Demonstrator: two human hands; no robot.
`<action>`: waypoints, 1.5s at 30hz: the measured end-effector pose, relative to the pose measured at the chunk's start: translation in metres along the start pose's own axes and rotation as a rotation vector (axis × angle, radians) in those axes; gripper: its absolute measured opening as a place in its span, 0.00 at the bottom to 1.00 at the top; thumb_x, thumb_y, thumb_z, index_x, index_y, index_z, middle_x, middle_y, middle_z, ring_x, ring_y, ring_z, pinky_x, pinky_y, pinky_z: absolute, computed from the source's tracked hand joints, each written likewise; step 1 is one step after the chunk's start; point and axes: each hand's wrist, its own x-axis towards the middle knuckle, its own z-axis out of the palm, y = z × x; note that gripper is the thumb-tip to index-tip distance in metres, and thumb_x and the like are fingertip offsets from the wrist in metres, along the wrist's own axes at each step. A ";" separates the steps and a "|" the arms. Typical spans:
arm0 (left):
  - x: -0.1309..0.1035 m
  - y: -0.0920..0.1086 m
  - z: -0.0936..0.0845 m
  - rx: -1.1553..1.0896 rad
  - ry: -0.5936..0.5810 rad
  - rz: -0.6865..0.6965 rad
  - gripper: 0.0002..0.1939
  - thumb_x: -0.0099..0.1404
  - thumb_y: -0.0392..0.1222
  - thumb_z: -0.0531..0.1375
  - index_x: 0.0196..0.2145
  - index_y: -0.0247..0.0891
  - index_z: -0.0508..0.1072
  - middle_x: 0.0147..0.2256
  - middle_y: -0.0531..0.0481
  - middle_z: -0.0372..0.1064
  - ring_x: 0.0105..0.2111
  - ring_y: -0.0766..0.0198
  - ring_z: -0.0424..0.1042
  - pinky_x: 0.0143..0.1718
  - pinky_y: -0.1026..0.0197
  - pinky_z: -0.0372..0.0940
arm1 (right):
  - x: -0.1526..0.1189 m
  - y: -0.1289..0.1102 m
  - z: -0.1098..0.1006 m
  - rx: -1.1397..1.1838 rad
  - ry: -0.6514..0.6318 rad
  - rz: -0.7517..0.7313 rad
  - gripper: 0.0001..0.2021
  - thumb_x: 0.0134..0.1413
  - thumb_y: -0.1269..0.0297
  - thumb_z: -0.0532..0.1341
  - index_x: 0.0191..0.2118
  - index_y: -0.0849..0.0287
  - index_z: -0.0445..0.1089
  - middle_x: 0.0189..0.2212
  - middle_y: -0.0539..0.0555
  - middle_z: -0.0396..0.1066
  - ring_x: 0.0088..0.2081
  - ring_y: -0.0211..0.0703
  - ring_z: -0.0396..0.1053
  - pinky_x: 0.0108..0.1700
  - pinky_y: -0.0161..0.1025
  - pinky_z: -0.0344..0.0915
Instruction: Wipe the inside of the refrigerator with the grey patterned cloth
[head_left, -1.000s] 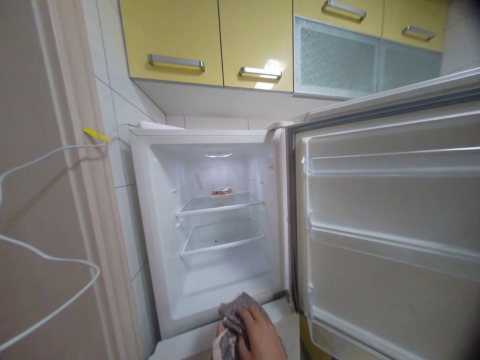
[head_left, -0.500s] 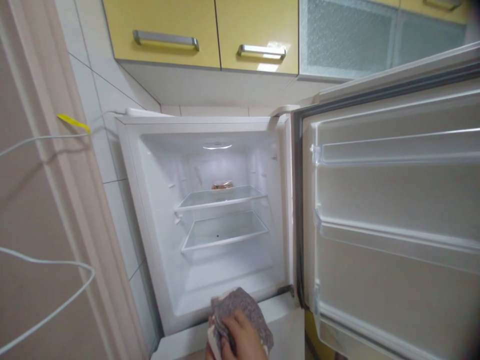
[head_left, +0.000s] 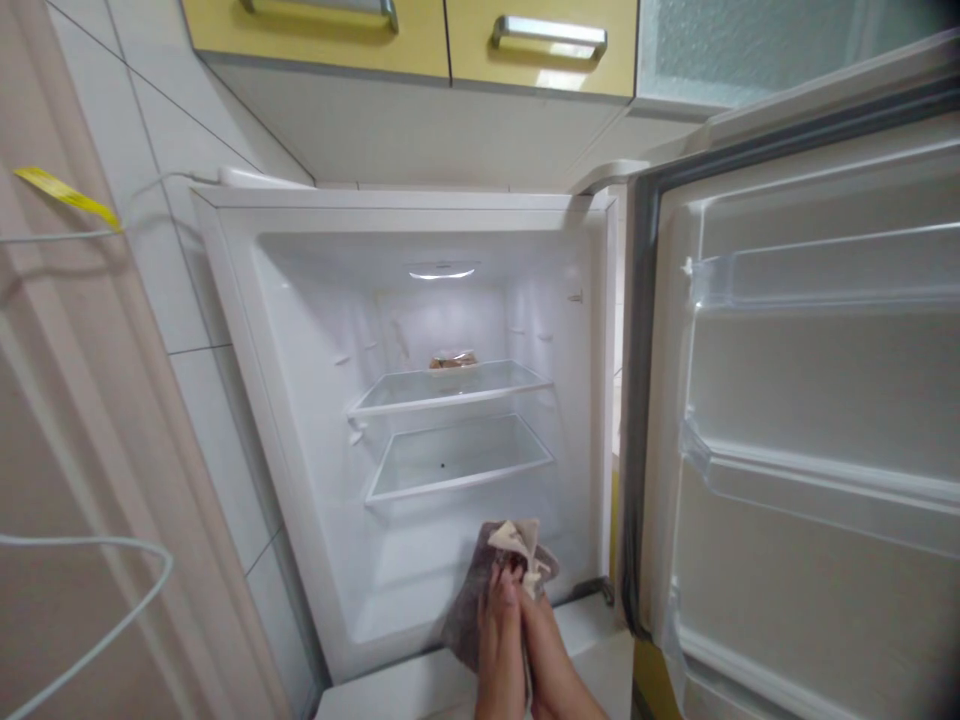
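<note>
A grey-brown cloth (head_left: 466, 605) with a pale underside is bunched up between my two hands, low in front of the open refrigerator compartment (head_left: 285, 420). My left hand (head_left: 498, 615) lies along it with the fingers pressed into the folds. Right beside it, touching, my right hand (head_left: 534, 615) is closed on the cloth's other side; its fingertips are partly hidden by the folds. Above the hands sit two glass shelves, the upper shelf (head_left: 450, 388) and the lower shelf (head_left: 461, 465). A wrapped brownish packet (head_left: 453, 360) rests on the upper one.
The refrigerator door (head_left: 810, 400) stands swung wide to the right, with clear plastic racks (head_left: 825, 275) on its inside. Yellow cabinets (head_left: 322, 40) hang overhead. On the left, a white cable (head_left: 150, 548) and a yellow tag (head_left: 67, 198) hang by the door frame.
Both hands have come up and forward with the cloth, toward the compartment's lower right, and now press together on it. The view has moved closer to the refrigerator.
</note>
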 end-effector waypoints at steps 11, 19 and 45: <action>0.012 -0.036 -0.049 0.086 -0.082 -0.066 0.32 0.62 0.66 0.51 0.49 0.40 0.77 0.55 0.40 0.74 0.60 0.46 0.68 0.67 0.41 0.56 | 0.074 -0.044 -0.033 -0.696 0.128 -0.482 0.24 0.54 0.55 0.57 0.54 0.59 0.70 0.54 0.63 0.74 0.57 0.55 0.71 0.61 0.54 0.64; 0.048 -0.107 -0.104 0.466 0.173 0.096 0.31 0.63 0.59 0.50 0.50 0.32 0.75 0.54 0.35 0.75 0.57 0.44 0.72 0.63 0.37 0.62 | 0.084 -0.003 -0.048 -1.669 -0.443 -0.182 0.37 0.55 0.43 0.56 0.68 0.54 0.56 0.72 0.63 0.47 0.73 0.67 0.39 0.70 0.70 0.29; 0.002 -0.160 -0.175 0.679 0.399 0.317 0.19 0.66 0.47 0.53 0.51 0.42 0.74 0.55 0.41 0.74 0.55 0.50 0.73 0.54 0.45 0.72 | 0.098 0.109 0.116 -1.649 -0.640 -0.177 0.36 0.58 0.43 0.49 0.69 0.54 0.51 0.73 0.63 0.41 0.73 0.69 0.34 0.66 0.79 0.23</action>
